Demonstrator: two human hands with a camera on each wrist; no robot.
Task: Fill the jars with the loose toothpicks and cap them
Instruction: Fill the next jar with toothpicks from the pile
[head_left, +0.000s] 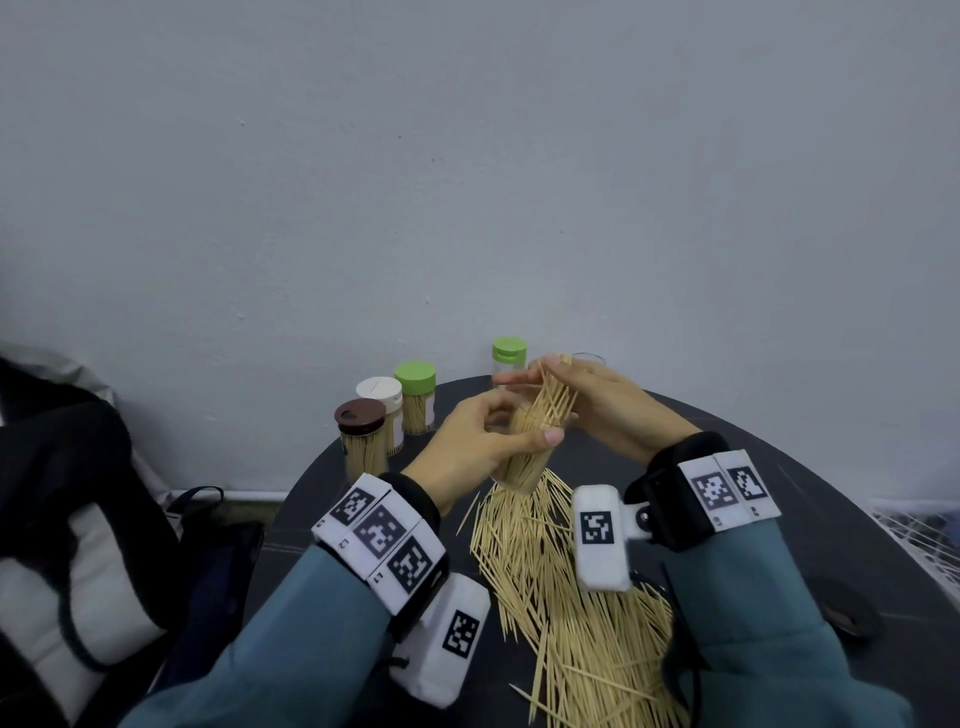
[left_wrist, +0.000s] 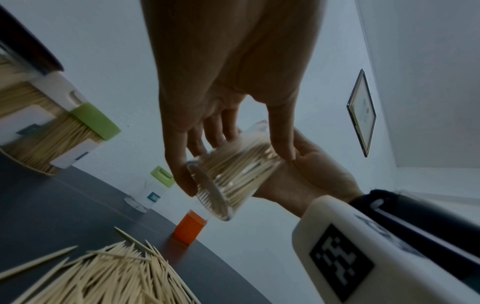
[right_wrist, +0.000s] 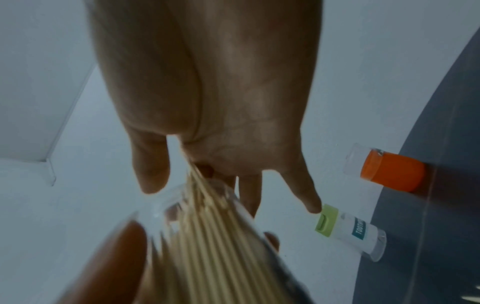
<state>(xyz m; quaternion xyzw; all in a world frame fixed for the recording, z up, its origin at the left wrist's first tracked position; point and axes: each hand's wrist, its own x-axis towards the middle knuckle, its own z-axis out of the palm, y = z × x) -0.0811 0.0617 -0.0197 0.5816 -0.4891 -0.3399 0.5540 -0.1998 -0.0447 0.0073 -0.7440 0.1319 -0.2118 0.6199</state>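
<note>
My left hand (head_left: 519, 431) grips a clear jar (head_left: 519, 470) tilted above the dark round table (head_left: 779, 467). The jar (left_wrist: 223, 195) is packed with toothpicks, and a bundle (head_left: 553, 402) sticks out of its mouth. My right hand (head_left: 558, 371) pinches the upper ends of that bundle; in the right wrist view the sticks (right_wrist: 207, 205) run up between my thumb and fingers (right_wrist: 182, 176). A big pile of loose toothpicks (head_left: 571, 597) lies on the table below the jar. Three filled, capped jars stand at the back left: brown lid (head_left: 360, 415), white lid (head_left: 379, 389), green lid (head_left: 414, 376).
A small jar with a green flip cap (head_left: 509, 353) and a clear container on an orange base (left_wrist: 188, 228) stand behind my hands by the wall. A dark round object (head_left: 847, 608) lies at the table's right. A black-and-white bag (head_left: 78, 519) sits left of the table.
</note>
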